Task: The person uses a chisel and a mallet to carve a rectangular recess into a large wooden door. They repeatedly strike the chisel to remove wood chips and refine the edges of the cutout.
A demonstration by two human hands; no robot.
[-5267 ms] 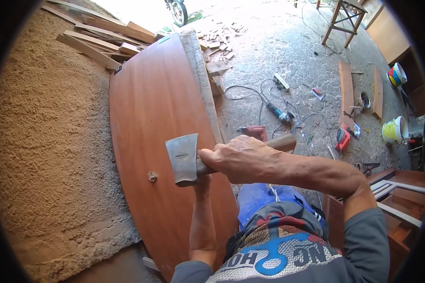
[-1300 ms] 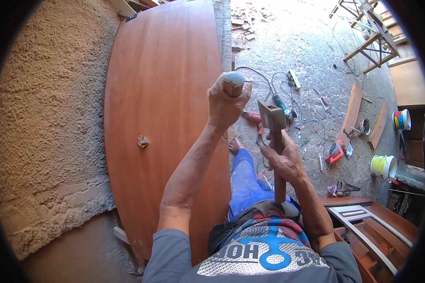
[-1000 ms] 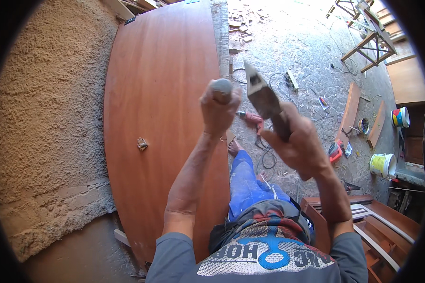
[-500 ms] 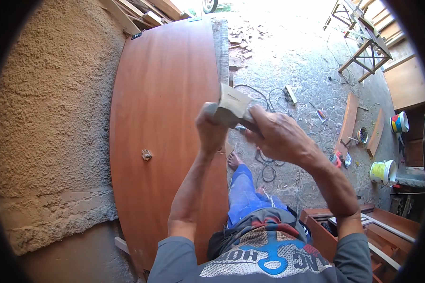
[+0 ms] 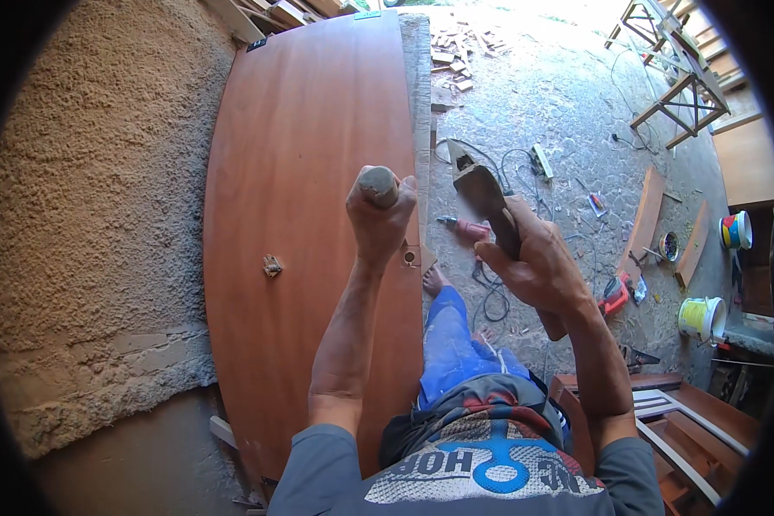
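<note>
My left hand point(image 5: 378, 224) grips an upright tool handle point(image 5: 378, 185) with a worn grey butt facing up, near the right edge of a long reddish-brown wooden door point(image 5: 301, 129); the tool's lower end is hidden under my fist. My right hand point(image 5: 535, 267) is wrapped round the wooden haft of a hatchet, its dark metal head point(image 5: 482, 191) raised right of the left fist. A round hole point(image 5: 409, 256) shows at the door's edge. A small crumpled bit point(image 5: 273, 266) lies on the door.
Rough wall point(image 5: 103, 215) on the left. On the floor: a red drill point(image 5: 471, 229) with cables, boards point(image 5: 641, 224), a red power tool point(image 5: 615, 294), two buckets point(image 5: 697, 316), offcuts point(image 5: 451, 60). Sawhorses point(image 5: 675, 112) stand at upper right, a wooden cabinet frame point(image 5: 688, 430) at lower right.
Half a second ago the hatchet head was down over the left fist; it is now back up to the right. The left hand stays near the door's edge, baring the hole.
</note>
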